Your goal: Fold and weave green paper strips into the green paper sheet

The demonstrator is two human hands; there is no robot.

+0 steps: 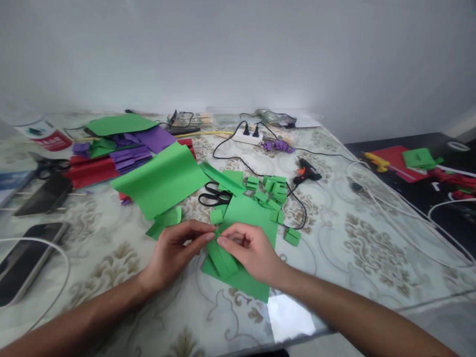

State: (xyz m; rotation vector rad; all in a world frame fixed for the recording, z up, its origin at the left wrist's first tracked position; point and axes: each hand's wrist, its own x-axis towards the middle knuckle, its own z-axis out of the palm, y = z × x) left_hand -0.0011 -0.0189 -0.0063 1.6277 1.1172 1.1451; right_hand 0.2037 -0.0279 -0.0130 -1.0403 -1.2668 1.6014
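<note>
My left hand (182, 250) and my right hand (253, 250) meet at the top end of a folded green paper strip (222, 260). Thumb and fingers of each hand pinch it; the exact grip is partly hidden. Beneath lies a flat green paper sheet (256, 292). Just above my fingers is a small green paper piece (216, 216). Black-handled scissors (214, 196) lie behind it, their blades covered by paper. Several small folded green paper pieces (273, 191) are heaped beyond my right hand. A larger curved green sheet (163, 178) rests beyond my left hand.
Purple paper strips (130, 157) and red paper (91, 171) are piled at the back left. A phone (28, 258) lies at left. A black glue gun (307, 172) and a white power strip (247, 136) stand behind, with cords (305, 213) trailing over the patterned tablecloth (372, 248).
</note>
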